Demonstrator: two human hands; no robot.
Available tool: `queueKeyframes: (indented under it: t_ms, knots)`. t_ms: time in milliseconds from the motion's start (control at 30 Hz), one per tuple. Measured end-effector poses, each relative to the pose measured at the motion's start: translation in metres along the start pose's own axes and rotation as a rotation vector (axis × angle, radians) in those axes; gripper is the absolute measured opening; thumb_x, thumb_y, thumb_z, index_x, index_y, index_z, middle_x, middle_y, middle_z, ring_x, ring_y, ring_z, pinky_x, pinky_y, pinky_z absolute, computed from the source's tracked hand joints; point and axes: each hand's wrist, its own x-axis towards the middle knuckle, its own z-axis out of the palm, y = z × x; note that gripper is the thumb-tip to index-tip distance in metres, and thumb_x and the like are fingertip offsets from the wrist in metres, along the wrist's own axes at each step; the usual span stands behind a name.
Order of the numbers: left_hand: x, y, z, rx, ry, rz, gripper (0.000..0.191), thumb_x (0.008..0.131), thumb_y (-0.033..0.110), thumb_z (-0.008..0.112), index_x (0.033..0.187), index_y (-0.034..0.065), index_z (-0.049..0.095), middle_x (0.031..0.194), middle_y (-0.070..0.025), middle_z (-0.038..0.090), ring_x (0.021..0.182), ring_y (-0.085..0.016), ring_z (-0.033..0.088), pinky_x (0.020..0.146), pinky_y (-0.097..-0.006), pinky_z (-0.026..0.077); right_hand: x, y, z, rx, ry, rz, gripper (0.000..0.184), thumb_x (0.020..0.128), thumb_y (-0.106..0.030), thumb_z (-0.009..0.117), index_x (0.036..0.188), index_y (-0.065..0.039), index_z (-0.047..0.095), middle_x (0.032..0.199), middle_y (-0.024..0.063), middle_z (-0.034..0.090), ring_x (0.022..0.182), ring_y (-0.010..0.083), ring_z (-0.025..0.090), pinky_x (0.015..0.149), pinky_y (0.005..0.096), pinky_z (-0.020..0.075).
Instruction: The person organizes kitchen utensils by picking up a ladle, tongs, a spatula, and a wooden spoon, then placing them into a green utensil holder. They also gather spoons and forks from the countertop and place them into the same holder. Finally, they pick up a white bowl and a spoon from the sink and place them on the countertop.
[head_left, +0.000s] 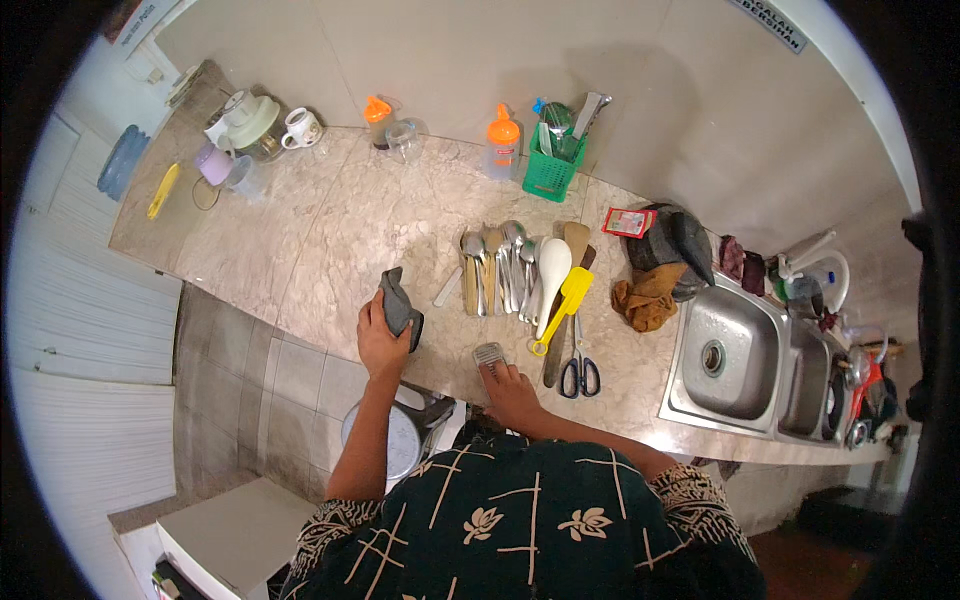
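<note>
My left hand (381, 341) grips a folded dark grey cloth (401, 309) at the counter's front part. My right hand (514, 397) has its fingers on a small metal grater (490, 355) near the front edge. Between and beyond the hands lies a row of metal spoons and forks (496, 270), some with gold-coloured handles. A short flat silver utensil (448, 287) lies apart, left of the row. To its right are a white rice spoon (553, 270), a yellow spatula (574, 291), a wooden spatula (576, 238) and scissors with dark blue handles (580, 375).
A green basket of utensils (551, 176) and an orange-capped bottle (502, 150) stand by the wall. At right are a stone mortar (660, 244), a brown cloth (646, 300) and a steel sink (731, 352). A blender or food processor (251, 127) and a mug (303, 129) stand back left.
</note>
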Motion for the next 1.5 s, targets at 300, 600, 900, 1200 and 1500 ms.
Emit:
queueKeyframes:
  t_ms: [300, 600, 900, 1200, 1500]
  knots:
    - [-0.002, -0.045, 0.027, 0.051, -0.038, 0.033, 0.081, 0.068, 0.019, 0.082, 0.138, 0.0096, 0.042, 0.126, -0.018, 0.049, 0.112, -0.038, 0.05, 0.095, -0.0451, 0.043, 0.009, -0.011, 0.007, 0.003, 0.003, 0.012, 0.06, 0.068, -0.011, 0.075, 0.124, -0.016, 0.054, 0.124, 0.0191, 0.045, 0.112, 0.0372, 0.05, 0.086, 0.0459, 0.0491]
    - [-0.006, -0.053, 0.022, 0.005, -0.054, 0.093, 0.08, 0.069, 0.023, 0.081, 0.138, 0.0084, 0.043, 0.125, -0.0196, 0.05, 0.112, -0.039, 0.05, 0.094, -0.0463, 0.043, 0.035, -0.013, -0.006, 0.173, -0.122, 0.191, 0.056, 0.08, -0.015, 0.064, 0.13, -0.007, 0.039, 0.106, 0.0275, 0.058, 0.095, 0.0431, 0.062, 0.079, 0.0519, 0.0515]
    - [-0.001, -0.06, 0.018, 0.016, -0.076, 0.16, 0.078, 0.07, 0.027, 0.08, 0.136, 0.0058, 0.043, 0.126, -0.0209, 0.05, 0.113, -0.039, 0.049, 0.096, -0.0457, 0.042, 0.049, 0.017, -0.033, 0.575, 0.162, 0.321, 0.024, 0.086, -0.013, 0.062, 0.108, -0.004, 0.059, 0.087, 0.0131, 0.066, 0.08, 0.0268, 0.064, 0.075, 0.0376, 0.0499]
    - [-0.001, -0.063, 0.022, 0.048, -0.06, 0.196, 0.072, 0.074, 0.028, 0.076, 0.134, 0.0034, 0.045, 0.125, -0.0214, 0.051, 0.113, -0.04, 0.049, 0.095, -0.0474, 0.042, 0.102, 0.087, -0.259, 0.929, 0.887, 0.126, 0.015, 0.092, -0.007, 0.061, 0.107, -0.004, 0.062, 0.097, -0.002, 0.062, 0.09, 0.0092, 0.057, 0.086, 0.0259, 0.0465]
    - [0.007, -0.053, 0.017, 0.038, -0.128, 0.108, 0.073, 0.072, 0.027, 0.077, 0.133, 0.0022, 0.046, 0.125, -0.0207, 0.052, 0.114, -0.04, 0.048, 0.098, -0.0476, 0.04, 0.272, 0.2, -0.322, 0.741, 0.989, 0.064, 0.009, 0.088, -0.003, 0.062, 0.097, -0.001, 0.063, 0.079, 0.0, 0.062, 0.074, 0.0101, 0.054, 0.07, 0.0266, 0.0454]
